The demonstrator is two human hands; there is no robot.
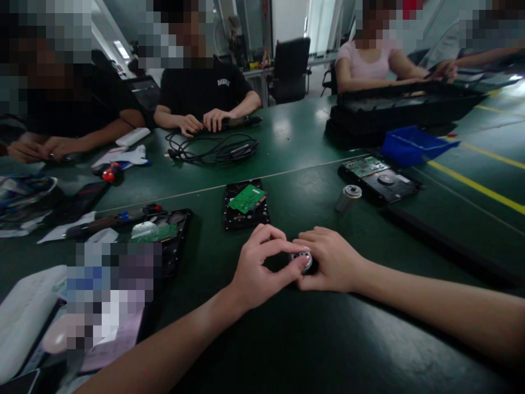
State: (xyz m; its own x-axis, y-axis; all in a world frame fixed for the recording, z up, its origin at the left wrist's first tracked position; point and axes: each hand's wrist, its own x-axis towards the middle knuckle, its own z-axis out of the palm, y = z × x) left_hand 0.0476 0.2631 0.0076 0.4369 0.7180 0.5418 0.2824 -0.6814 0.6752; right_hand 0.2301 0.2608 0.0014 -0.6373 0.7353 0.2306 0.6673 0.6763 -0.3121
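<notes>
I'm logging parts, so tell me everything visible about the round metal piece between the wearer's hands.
The round metal piece is small and silvery, with a shiny rim and several dark spots on its face, which is turned up toward the camera. The left hand's thumb and index finger touch its top, while the right hand curls around its side, above the green table. The hands hide its lower part, so its height can't be told.

Blue bin (412,146), black chair (290,71) beyond.
</notes>
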